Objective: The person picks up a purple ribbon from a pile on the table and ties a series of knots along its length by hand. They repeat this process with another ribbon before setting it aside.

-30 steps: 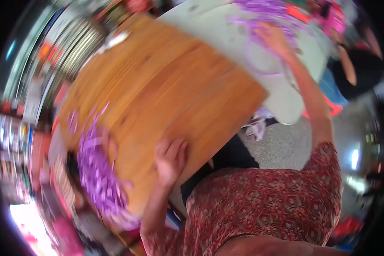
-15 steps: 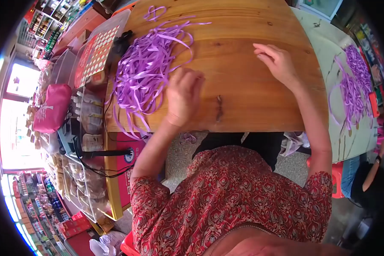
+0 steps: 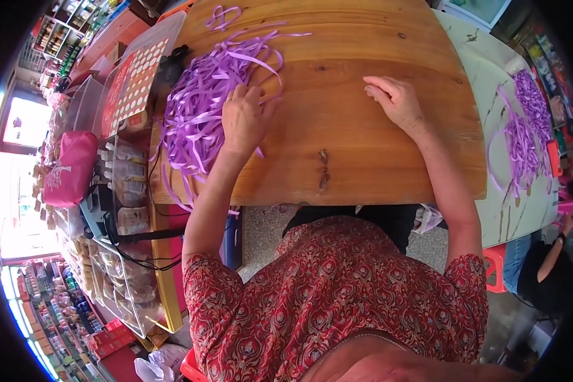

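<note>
Lying beside the half-curled fingers of the left hand point(image 3: 243, 124) are purple ribbons point(image 3: 194, 105), grip unclear; the right hand point(image 3: 398, 107), loosely bent, is empty.

The right hand point(image 3: 395, 107), one second earlier at the ribbon pile point(image 3: 525, 143) on the white bench point(image 3: 496, 219), is now above the wooden bench point(image 3: 363, 153). The left hand point(image 3: 243, 126) is displaced from the wooden bench's near edge to the purple ribbon heap's point(image 3: 200, 105) right side; contact is unclear.
</note>
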### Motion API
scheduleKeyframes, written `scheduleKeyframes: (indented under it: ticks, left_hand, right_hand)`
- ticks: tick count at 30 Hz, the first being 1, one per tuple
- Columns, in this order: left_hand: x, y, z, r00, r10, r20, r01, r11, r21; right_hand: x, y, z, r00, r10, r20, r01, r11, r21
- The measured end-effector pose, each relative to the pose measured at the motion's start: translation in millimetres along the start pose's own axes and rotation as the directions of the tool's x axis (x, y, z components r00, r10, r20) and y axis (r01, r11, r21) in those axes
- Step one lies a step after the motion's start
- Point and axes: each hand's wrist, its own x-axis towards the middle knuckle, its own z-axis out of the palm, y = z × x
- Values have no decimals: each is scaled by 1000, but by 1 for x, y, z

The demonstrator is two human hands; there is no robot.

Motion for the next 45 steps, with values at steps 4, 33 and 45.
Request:
scheduleKeyframes:
  ticks: [4, 33, 45]
  left_hand:
    - [6, -4, 22, 997, 78, 9, -78, 991, 107]
    - [33, 40, 4, 995, -45, -93, 32, 990, -139]
    - [-13, 12, 31, 992, 97, 86, -91, 993, -70]
  right_hand:
    - [0, -4, -3, 995, -102, -2, 101, 991, -84]
    - [-3, 5, -5, 998, -66, -16, 63, 987, -146]
    - [1, 2, -2, 992, -126, -3, 125, 986, -109]
